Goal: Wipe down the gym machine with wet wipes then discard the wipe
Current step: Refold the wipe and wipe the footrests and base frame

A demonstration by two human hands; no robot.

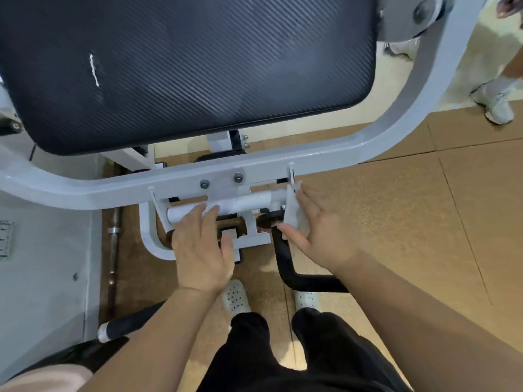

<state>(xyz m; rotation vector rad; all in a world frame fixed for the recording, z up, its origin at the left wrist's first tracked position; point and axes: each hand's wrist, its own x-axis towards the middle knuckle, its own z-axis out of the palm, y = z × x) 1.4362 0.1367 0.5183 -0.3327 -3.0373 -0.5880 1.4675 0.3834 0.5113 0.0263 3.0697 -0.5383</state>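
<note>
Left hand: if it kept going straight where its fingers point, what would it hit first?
The white tube: fingertips of the left hand seem to touch it now. Past that lies the white crossbar, though depth is hard to judge.

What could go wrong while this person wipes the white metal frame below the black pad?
The white wet wipe is only pressed flat under the right hand, so it could slip and fall. The left hand rests on the white round bar; if that bar shifts, its fingers might get pinched.
</note>
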